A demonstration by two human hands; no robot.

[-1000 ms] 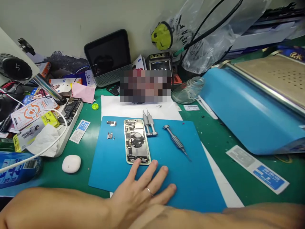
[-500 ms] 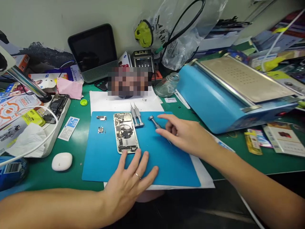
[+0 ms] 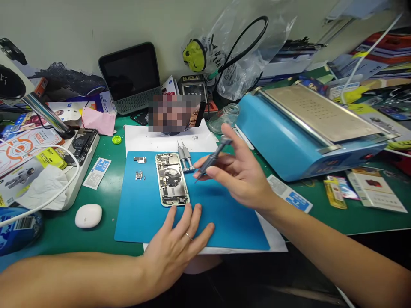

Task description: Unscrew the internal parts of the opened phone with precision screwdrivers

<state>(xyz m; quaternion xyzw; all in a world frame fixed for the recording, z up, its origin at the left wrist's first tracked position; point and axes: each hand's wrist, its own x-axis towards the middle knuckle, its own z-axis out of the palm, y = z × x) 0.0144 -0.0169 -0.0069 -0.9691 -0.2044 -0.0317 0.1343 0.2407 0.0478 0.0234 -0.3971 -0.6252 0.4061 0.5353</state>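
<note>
An opened phone with its insides showing lies on a blue mat. My left hand rests flat on the mat just below the phone, fingers spread, a ring on one finger. My right hand is raised above the mat to the right of the phone and grips a grey screwdriver, tip pointing down-left toward the phone. Two more grey screwdrivers lie side by side at the phone's upper right. Small removed parts sit on the mat left of the phone.
A blue machine with a metal top plate stands at the right. A dark tablet, a glass jar and a plastic bag with cables line the back. A white earbud case, a power strip and packaging crowd the left.
My right hand has picked the single screwdriver up off the mat and lifted it. The left hand stays flat below the phone.
</note>
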